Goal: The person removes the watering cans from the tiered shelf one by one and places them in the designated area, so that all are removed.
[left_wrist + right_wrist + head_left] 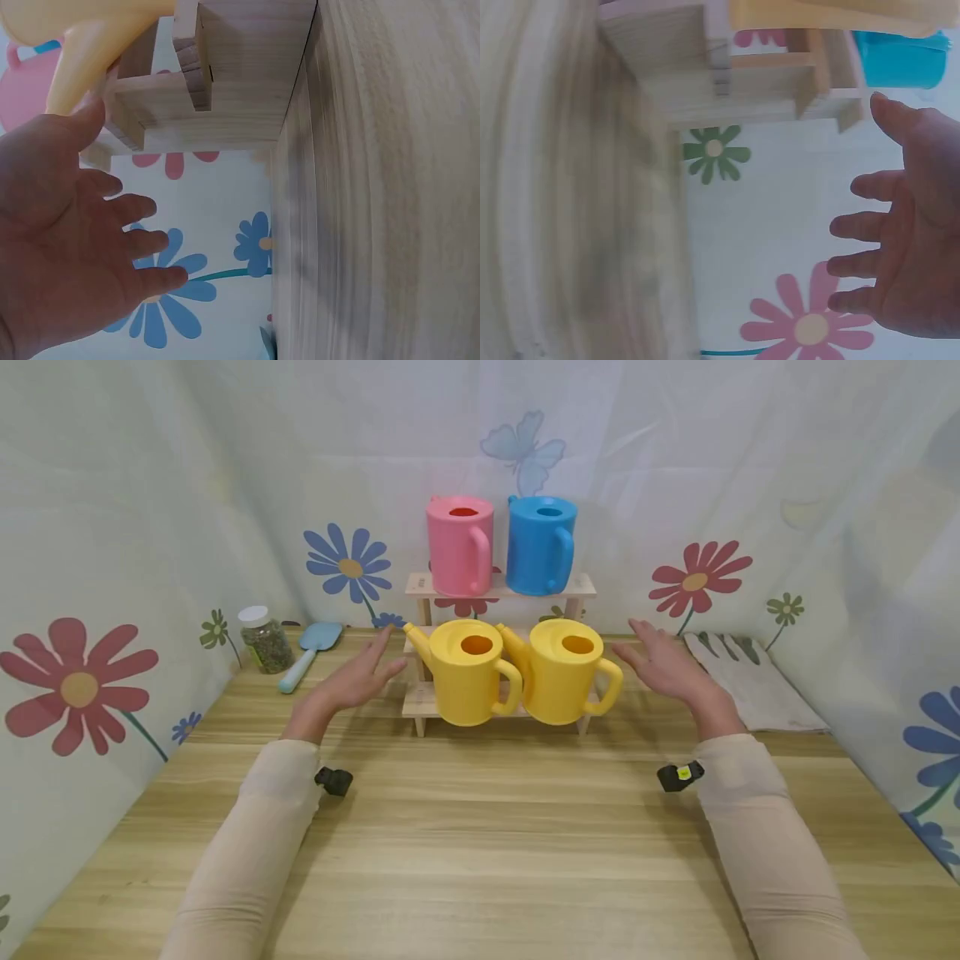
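Two yellow watering cans stand side by side on the lower step of a small wooden stand (420,700): the left can (468,685) and the right can (558,681), spouts pointing left. On the top step sit a pink watering can (453,552) and a blue watering can (536,552). My left hand (354,677), fingers spread, is just left of the left yellow can's spout. In the left wrist view its thumb overlaps the yellow spout (82,67). To the right of the right can's handle, my right hand (663,667) hovers with fingers extended and nothing in it.
A lidded jar (266,643) of dark green bits stands at the back left, with a light-blue hand trowel (311,652) beside it. At the back right lies a folded pale cloth (757,681). A flower-printed curtain (360,468) hangs close behind the stand.
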Demonstrator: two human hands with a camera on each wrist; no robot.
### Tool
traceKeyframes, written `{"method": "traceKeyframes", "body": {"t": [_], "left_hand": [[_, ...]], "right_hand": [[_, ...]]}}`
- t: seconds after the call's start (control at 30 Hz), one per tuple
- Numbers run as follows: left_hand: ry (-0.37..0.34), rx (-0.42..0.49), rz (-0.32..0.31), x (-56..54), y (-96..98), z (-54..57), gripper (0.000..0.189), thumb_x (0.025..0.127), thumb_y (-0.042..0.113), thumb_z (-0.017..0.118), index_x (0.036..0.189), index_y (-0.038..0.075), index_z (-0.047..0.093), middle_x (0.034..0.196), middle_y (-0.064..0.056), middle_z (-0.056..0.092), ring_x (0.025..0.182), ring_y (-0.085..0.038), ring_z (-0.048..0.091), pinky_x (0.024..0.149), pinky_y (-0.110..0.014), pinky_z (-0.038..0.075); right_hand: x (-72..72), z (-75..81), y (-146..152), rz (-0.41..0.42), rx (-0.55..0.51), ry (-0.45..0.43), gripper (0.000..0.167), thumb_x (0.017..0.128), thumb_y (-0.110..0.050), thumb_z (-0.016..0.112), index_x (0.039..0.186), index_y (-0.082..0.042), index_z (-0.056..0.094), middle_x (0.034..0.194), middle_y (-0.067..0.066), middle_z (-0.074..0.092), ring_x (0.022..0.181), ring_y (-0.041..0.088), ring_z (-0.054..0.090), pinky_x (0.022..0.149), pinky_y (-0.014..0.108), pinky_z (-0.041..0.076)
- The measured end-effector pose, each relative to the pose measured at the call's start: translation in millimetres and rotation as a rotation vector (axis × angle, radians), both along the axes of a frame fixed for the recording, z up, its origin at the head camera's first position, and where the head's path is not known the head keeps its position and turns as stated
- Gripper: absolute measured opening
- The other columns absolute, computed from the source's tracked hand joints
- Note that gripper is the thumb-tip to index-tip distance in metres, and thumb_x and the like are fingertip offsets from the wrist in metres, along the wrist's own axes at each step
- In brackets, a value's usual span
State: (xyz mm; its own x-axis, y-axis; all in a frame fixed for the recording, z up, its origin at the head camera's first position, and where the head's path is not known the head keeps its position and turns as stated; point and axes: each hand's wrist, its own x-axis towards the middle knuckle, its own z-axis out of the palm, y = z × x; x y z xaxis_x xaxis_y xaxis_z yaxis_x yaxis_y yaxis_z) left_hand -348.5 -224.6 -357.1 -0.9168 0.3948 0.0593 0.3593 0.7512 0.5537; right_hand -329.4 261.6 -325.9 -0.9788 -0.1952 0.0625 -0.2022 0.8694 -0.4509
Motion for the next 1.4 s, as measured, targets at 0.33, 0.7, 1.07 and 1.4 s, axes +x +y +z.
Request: {"method": "traceKeyframes", "body": {"t": [0.33, 0.7, 1.07, 1.4], "left_hand": [[-0.039, 0.188, -0.011, -2.9, 2.2, -2.0, 0.082, 0.106, 0.054, 0.038, 0.161, 0.015, -0.008, 0.167, -0.01, -0.006, 0.152, -0.029, -0.002, 0.123, -0.054, 0.007], [-0.058, 0.297, -0.073, -4.0, 13.1, -11.8, 0.073, 0.11, 0.037, 0.039, 0.16, 0.011, -0.008, 0.166, -0.017, -0.003, 0.152, -0.033, 0.003, 0.122, -0.053, 0.01], [-0.174, 0.587, -0.086, -6.1, 27.1, -20.0, 0.063, 0.111, 0.022, 0.036, 0.162, 0.016, 0.0, 0.167, -0.013, 0.004, 0.149, -0.036, 0.02, 0.118, -0.054, 0.024], [-0.184, 0.73, -0.052, -3.4, 38.5, -19.4, 0.052, 0.112, 0.02, 0.029, 0.161, 0.008, 0.018, 0.162, -0.016, 0.025, 0.147, -0.032, 0.028, 0.116, -0.049, 0.032]], "right_hand": [[35.3, 43.7, -2, 0.104, -0.136, 0.016, 0.083, 0.101, -0.058, 0.048, 0.163, -0.017, 0.012, 0.165, 0.014, 0.019, 0.147, 0.04, 0.023, 0.115, 0.066, 0.024], [50.5, 54.6, -12, 0.212, -0.122, -0.037, 0.069, 0.093, -0.048, 0.069, 0.141, 0.0, 0.056, 0.133, 0.02, 0.062, 0.117, 0.036, 0.061, 0.096, 0.055, 0.053], [47.6, 51.5, -20, 0.208, -0.168, -0.008, 0.044, 0.087, -0.034, 0.08, 0.12, -0.005, 0.074, 0.101, 0.008, 0.076, 0.09, 0.024, 0.069, 0.086, 0.048, 0.058], [48.3, 49.9, -26, 0.174, -0.206, 0.005, 0.039, 0.087, -0.032, 0.081, 0.113, -0.003, 0.077, 0.096, 0.008, 0.076, 0.086, 0.026, 0.068, 0.078, 0.036, 0.057]]}}
